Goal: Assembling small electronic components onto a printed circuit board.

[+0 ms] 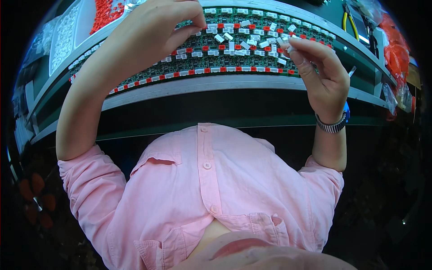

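Green circuit boards [180,66] lie in long rows inside a metal frame [189,85], with white and red connectors fitted along them. Loose white connectors [219,38] are scattered over the middle and right of the boards. My left hand [168,24] reaches over the far rows, thumb and forefinger closed in a pinch beside a red connector. What that pinch holds, if anything, is too small to make out. At the right, my right hand [327,78] pinches a small white connector [289,47] above the boards, partly hidden by the fingers.
At the far left stand a bin of white connectors [65,36] and a tray of red connectors [106,14]. Yellow-handled pliers [345,21] lie at the far right. Beyond them are a red plastic bag [396,56] and clear bags. The frame's raised rail runs between me and the boards.
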`<action>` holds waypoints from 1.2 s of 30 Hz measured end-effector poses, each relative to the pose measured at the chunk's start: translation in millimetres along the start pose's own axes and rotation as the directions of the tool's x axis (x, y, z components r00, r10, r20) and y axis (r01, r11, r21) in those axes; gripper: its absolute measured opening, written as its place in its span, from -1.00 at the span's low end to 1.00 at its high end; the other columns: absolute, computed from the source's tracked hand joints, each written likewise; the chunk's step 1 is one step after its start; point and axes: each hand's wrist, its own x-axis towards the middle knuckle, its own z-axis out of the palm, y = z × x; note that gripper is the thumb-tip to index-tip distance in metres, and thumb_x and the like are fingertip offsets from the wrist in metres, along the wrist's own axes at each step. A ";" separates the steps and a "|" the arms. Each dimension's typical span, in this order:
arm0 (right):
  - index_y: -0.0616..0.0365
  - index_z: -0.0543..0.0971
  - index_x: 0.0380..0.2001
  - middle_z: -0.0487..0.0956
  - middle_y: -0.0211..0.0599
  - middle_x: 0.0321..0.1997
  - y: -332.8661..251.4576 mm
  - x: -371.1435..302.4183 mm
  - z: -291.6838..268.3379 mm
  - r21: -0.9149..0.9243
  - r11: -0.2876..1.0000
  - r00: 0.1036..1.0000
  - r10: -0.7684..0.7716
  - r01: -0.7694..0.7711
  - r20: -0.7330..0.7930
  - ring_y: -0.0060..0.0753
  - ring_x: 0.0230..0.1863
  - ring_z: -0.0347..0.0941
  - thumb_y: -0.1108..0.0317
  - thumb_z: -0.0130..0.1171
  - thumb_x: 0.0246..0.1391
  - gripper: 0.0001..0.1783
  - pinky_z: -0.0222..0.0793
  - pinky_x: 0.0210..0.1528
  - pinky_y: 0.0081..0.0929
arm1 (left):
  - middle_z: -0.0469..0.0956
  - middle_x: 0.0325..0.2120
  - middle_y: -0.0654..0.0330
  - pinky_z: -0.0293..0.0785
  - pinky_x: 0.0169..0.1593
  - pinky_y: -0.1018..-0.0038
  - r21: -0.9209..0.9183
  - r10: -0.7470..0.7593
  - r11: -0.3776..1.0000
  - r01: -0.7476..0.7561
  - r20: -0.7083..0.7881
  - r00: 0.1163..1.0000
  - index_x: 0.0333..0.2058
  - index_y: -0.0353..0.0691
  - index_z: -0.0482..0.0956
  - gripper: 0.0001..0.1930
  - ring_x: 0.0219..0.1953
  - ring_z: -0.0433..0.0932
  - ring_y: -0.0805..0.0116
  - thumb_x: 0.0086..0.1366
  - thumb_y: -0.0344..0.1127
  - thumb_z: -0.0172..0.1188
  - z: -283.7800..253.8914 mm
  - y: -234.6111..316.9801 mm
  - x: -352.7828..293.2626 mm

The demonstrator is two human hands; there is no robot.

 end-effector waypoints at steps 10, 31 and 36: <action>0.18 0.61 -0.08 0.62 -0.34 -0.31 -12.6 -17.8 -12.4 -0.558 0.802 0.968 -0.097 0.213 0.230 -0.48 -0.41 0.45 0.54 0.30 0.00 -0.65 0.41 -0.40 -0.60 | 0.51 -0.37 0.19 0.44 -0.16 0.42 0.177 0.221 0.956 -0.233 0.084 0.972 -0.37 -0.23 0.59 -0.93 -0.24 0.48 0.26 0.14 -0.48 0.26 3.3 -1.6 0.4; 0.11 0.65 -0.32 0.63 -0.44 -0.36 -31.1 48.0 32.4 -0.663 0.543 0.853 -0.243 0.515 0.462 -0.50 -0.47 0.43 0.45 0.36 -0.07 -0.82 0.37 -0.46 -0.62 | 0.56 -0.34 0.21 0.44 -0.36 0.60 0.026 0.175 0.985 -0.173 -0.153 0.973 -0.16 -0.22 0.61 -0.74 -0.34 0.51 0.38 0.14 -0.55 0.29 -4.7 -27.2 -44.2; 0.20 0.57 -0.42 0.51 -0.35 -0.46 -20.3 71.1 77.8 -0.729 0.617 0.930 -0.014 0.297 0.368 -0.43 -0.45 0.42 0.44 0.15 0.11 -0.93 0.38 -0.38 -0.59 | 0.56 -0.36 0.21 0.43 -0.37 0.58 0.073 0.189 0.981 -0.181 -0.138 0.972 -0.20 -0.21 0.62 -0.78 -0.36 0.51 0.37 0.14 -0.53 0.29 -2.2 -22.8 -41.8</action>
